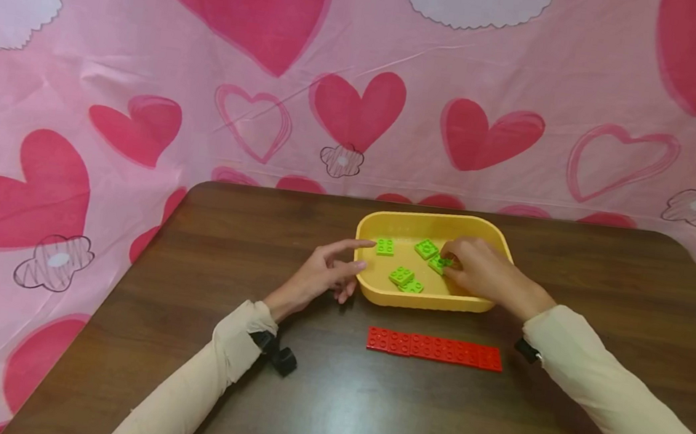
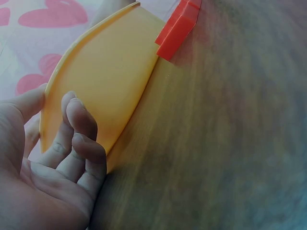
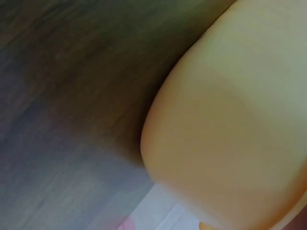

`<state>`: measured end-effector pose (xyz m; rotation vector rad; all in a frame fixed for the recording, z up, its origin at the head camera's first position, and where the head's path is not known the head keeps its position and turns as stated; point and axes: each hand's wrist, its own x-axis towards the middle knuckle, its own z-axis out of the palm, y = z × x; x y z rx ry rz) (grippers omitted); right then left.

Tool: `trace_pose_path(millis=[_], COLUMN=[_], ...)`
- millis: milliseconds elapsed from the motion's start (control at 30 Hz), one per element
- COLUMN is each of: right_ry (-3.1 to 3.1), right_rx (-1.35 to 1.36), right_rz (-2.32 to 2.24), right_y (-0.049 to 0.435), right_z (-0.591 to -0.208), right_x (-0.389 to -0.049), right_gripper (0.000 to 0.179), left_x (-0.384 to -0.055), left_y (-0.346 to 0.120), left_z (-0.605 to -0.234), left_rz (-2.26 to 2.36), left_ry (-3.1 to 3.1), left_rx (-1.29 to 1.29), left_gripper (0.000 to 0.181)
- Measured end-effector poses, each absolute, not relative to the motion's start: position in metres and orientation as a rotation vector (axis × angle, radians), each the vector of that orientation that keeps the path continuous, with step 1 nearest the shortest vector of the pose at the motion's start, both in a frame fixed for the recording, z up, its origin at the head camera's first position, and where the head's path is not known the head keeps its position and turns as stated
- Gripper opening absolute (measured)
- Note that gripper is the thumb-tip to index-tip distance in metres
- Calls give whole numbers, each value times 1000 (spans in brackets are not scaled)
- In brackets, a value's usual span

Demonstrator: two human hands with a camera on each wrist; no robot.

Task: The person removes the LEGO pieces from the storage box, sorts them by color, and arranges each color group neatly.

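My right hand (image 1: 480,267) reaches into the yellow tray (image 1: 422,302), its fingertips pinching a green toy brick (image 1: 438,265). Another green brick (image 1: 426,248) lies just left of those fingers. My left hand (image 1: 317,275) is at the tray's left end. Its index finger is stretched over the rim and the thumb touches the rim; in the left wrist view, the other fingers bend loosely outside the wall. A row of red bricks (image 1: 435,349), set end to end, lies on the table in front of the tray. The right wrist view shows the tray wall (image 3: 225,124), not the fingers.
More green bricks lie in the tray: one (image 1: 385,247) near its left end and an overlapping pair (image 1: 402,276) near its front wall. The dark wooden table (image 1: 322,412) extends around it. A pink heart-patterned cloth (image 1: 435,60) hangs behind the table.
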<state>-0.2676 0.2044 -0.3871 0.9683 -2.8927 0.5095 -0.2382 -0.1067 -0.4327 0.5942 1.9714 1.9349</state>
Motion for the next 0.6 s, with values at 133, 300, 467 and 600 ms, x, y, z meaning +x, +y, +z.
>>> trace_pose_path(millis=[133,300,467,600], right_ry=[-2909,-2941,-2948,-2945], right_rx=[960,991,1011,1023], right_rz=[492,479,499,548], right_y=[201,198,198,199], right_z=[-387,-387,-387,-388], right_x=[-267,-266,-267,-269], right_gripper=[25,26,21,19], left_x=[-238,-239,-238,-238], left_y=[-107,-107,-106,-106], left_z=[-432,-433,-433,-432], left_rz=[1928,1923,1922,1918], left_ry=[1978,1984,1984,1985], left_rx=[583,577,582,581], left_gripper=[47,47,47,47])
